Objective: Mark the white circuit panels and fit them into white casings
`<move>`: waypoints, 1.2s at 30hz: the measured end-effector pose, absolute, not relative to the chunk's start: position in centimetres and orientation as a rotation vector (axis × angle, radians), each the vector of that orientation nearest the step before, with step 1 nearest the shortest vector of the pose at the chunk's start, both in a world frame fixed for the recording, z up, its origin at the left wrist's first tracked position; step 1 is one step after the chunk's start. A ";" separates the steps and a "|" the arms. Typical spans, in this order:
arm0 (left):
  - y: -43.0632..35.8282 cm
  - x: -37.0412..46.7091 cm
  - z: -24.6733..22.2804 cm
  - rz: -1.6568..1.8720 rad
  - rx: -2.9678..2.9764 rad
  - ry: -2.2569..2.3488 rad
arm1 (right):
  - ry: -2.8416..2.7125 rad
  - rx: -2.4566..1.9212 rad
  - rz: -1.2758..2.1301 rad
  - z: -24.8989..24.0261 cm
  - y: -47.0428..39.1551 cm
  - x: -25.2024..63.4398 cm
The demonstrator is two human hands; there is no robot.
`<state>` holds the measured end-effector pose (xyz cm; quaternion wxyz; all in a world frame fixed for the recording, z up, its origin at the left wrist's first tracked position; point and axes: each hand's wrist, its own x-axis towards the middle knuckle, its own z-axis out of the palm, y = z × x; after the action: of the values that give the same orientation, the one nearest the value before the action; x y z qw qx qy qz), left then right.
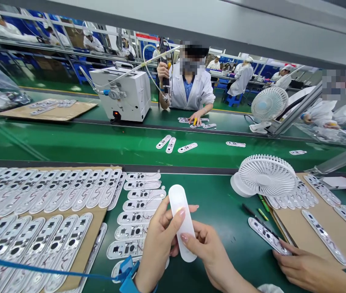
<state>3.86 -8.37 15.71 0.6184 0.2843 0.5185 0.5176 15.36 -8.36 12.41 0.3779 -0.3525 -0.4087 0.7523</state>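
A smooth white elongated panel [182, 228] with rounded ends is held tilted above the green bench [218, 211]. My left hand [163, 228], with a blue strap at the wrist, grips its left side, thumb on the face. From the lower right, my right hand [205, 244] pinches the lower part, thumb also on the face. A faint glow shows near my left thumb. Just left of my left hand, a column of similar panels [134, 217] lies with circuit boards facing up.
Cardboard sheets [102, 228] with rows of panels lie left. A white fan [267, 179] and pens [262, 214] are on the right, where another person's hand [307, 264] holds a panel. Across the green conveyor [114, 142], a person [191, 87] works beside a white machine [127, 95].
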 end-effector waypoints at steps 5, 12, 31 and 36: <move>-8.2 3.8 14.5 1.160 0.613 1.227 | -1.042 -0.813 1.925 10.0 -8.3 14.8; -0.6 -0.4 9.3 1.044 1.381 1.423 | -0.933 -1.011 1.593 5.5 -3.1 14.1; 26.8 -10.5 6.2 0.017 1.629 2.563 | -0.839 -1.283 1.146 1.5 7.2 17.4; 27.6 -12.3 6.4 -0.057 1.615 2.439 | -0.793 -1.249 1.184 1.9 7.2 17.5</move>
<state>-12.25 27.59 6.43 0.1077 0.5486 0.8289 -0.0193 17.52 7.22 1.86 0.5836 -0.5353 -0.3397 0.5075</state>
